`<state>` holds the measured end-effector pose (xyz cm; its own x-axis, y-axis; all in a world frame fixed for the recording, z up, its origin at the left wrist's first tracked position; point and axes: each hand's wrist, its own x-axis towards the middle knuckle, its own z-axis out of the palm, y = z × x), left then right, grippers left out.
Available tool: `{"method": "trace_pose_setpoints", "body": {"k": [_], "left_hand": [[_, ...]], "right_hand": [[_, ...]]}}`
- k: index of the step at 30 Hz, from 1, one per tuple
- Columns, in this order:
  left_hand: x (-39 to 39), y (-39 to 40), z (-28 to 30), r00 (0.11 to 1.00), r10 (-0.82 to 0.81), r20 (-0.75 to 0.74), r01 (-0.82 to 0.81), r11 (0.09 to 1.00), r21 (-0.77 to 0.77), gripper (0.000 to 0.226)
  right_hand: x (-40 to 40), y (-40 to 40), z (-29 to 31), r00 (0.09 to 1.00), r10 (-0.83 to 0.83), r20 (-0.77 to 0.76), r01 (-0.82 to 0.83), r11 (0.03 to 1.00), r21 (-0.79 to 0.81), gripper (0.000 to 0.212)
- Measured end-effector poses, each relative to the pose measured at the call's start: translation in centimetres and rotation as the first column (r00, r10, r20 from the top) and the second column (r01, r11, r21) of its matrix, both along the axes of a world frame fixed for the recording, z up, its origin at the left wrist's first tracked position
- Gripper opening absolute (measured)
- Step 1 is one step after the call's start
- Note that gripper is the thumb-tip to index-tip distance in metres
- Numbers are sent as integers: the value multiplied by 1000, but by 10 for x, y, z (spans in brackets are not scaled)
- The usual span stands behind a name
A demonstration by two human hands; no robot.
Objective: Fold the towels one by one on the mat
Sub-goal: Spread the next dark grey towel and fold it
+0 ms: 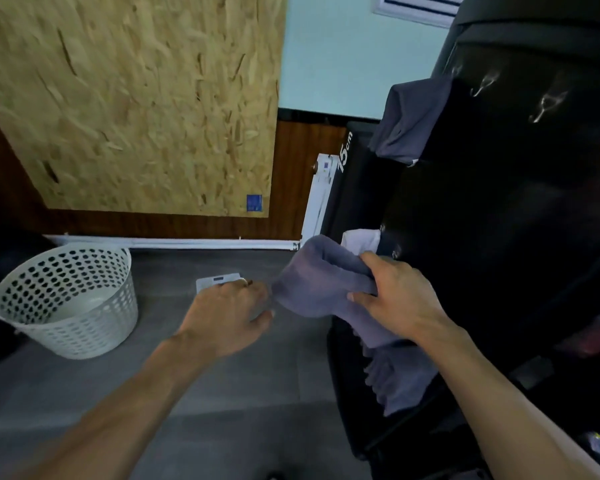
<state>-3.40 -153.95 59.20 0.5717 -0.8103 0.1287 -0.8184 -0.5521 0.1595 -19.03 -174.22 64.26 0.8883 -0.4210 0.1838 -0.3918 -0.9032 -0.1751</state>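
Observation:
A grey-purple towel (317,278) is bunched up in mid-air at centre right, its lower part trailing down over a black surface (347,393). My right hand (395,299) grips the towel from above, fingers curled into the cloth. My left hand (232,313) is just left of the towel with fingers curled toward its edge; whether it holds the cloth is unclear. Another grey towel (409,123) hangs over the black equipment (506,188) higher up, and a white cloth (361,239) peeks out behind the held towel.
A white perforated laundry basket (66,299) stands on the grey floor (187,393) at left. A small white card (212,284) lies on the floor near my left hand. An OSB board (136,98) leans on the wall; large black equipment fills the right.

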Motion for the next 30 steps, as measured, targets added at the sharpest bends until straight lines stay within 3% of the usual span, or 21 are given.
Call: {"method": "trace_pose_setpoints", "body": {"k": [3, 5, 8, 11, 13, 14, 16, 18, 20, 23, 26, 30], "left_hand": [[58, -44, 11, 998, -26, -56, 19, 993, -118, 33], [89, -70, 20, 986, -133, -97, 110, 969, -219, 45], [124, -111, 35, 922, -367, -126, 348, 926, -147, 74], [158, -161, 36, 795, -588, -152, 591, 806, -27, 62], [183, -191, 38, 721, -645, -253, 648, 757, -81, 50], [194, -206, 41, 687, -659, -305, 659, 743, -120, 46], [212, -236, 49, 594, -695, -405, 677, 704, -216, 37], [225, -267, 58, 422, -731, -536, 684, 645, -341, 31], [235, -297, 69, 273, -710, -649, 666, 626, -405, 29], [246, -340, 86, 154, -666, -730, 677, 609, -413, 33], [244, -374, 99, 65, -618, -784, 710, 581, -399, 28], [232, -406, 110, -34, -513, -858, 760, 544, -356, 28]], "right_hand": [[44, -47, 1, 995, 53, -82, -54, 999, -2, 23], [69, -74, 2, 989, 85, -121, -79, 995, 54, 23], [105, -109, 3, 980, 114, -163, -100, 991, 91, 19], [136, -141, -3, 981, 152, -118, -129, 975, 183, 13], [152, -161, -5, 989, 108, -104, -73, 951, 299, 12], [158, -170, -5, 993, 62, -102, -18, 924, 381, 17], [167, -185, -2, 991, -23, -134, 90, 848, 522, 46], [173, -190, 6, 988, -103, -113, 151, 765, 626, 73], [178, -187, 13, 979, -184, 86, 58, 658, 750, 66], [182, -177, 19, 853, -408, 326, -45, 564, 824, 41], [183, -176, 19, 715, -585, 382, -37, 514, 857, 33], [178, -183, 28, 464, -764, 447, 63, 532, 844, 17]]}}
